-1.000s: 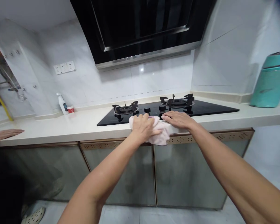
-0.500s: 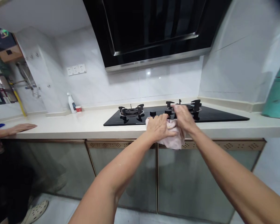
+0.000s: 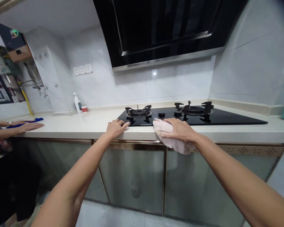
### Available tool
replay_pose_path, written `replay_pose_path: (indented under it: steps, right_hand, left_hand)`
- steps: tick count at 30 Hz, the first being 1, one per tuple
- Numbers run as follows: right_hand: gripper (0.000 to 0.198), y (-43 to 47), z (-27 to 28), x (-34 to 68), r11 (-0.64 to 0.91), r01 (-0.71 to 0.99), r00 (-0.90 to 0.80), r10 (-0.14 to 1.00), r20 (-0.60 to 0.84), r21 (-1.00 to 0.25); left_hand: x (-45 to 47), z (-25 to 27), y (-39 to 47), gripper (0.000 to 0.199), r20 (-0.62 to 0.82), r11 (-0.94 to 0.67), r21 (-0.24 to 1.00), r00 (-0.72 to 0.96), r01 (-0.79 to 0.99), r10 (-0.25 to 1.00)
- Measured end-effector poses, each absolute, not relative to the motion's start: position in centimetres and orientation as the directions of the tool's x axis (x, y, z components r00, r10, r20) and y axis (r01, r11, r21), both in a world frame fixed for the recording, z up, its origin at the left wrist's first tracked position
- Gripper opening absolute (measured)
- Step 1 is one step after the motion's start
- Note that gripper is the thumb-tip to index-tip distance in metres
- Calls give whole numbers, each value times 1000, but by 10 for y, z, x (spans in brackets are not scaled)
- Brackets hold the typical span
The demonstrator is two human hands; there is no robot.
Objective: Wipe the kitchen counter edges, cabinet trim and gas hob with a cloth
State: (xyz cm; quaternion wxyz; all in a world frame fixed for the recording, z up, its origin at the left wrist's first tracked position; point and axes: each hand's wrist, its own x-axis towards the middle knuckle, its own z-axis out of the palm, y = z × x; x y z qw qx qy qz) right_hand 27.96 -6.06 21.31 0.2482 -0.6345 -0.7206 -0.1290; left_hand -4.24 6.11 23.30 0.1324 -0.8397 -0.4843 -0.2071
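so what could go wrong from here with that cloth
The pale pink cloth under the right hand partly hangs over the front edge of the counter, so it could slip off if the grip loosens. It is also close to a control knob on the cooktop, which a stray push might bump or turn.

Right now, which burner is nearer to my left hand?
The left burner, just beyond your left hand; the right burner lies farther along, beyond your right hand.
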Motion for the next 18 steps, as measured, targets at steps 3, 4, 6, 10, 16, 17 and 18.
replay_pose_path:
  steps: [3, 4, 6, 10, 16, 17, 18]
  right_hand:
    - [81, -64, 215, 279, 152, 982, -77, 865, 495, -112]
    - [79, -65, 215, 278, 150, 983, -76, 864, 498, -111]
    - [73, -64, 216, 270, 161, 981, -82, 853, 515, -112]
    - [71, -49, 220, 215, 242, 967, -165, 835, 524, -81]
    - [71, -9, 223, 118, 342, 940, -281, 796, 536, -16]
    - [69, -7, 222, 112, 340, 940, -276, 788, 550, -15]
    - [67, -6, 221, 111, 343, 939, -277, 776, 567, -10]
  left_hand:
    - [-50, 228, 65, 65, 466, -494, -23, 446, 869, 764]
    - [-48, 226, 65, 67, 464, -503, -31, 458, 864, 758]
    - [-43, 225, 66, 71, 445, -524, -35, 483, 851, 754]
    - [-40, 229, 69, 68, 341, -518, -3, 488, 855, 803]
    - [-49, 236, 72, 59, 315, -464, -35, 450, 885, 836]
    - [-50, 237, 72, 60, 316, -454, -40, 442, 890, 839]
    - [-50, 237, 71, 60, 319, -447, -45, 437, 894, 841]
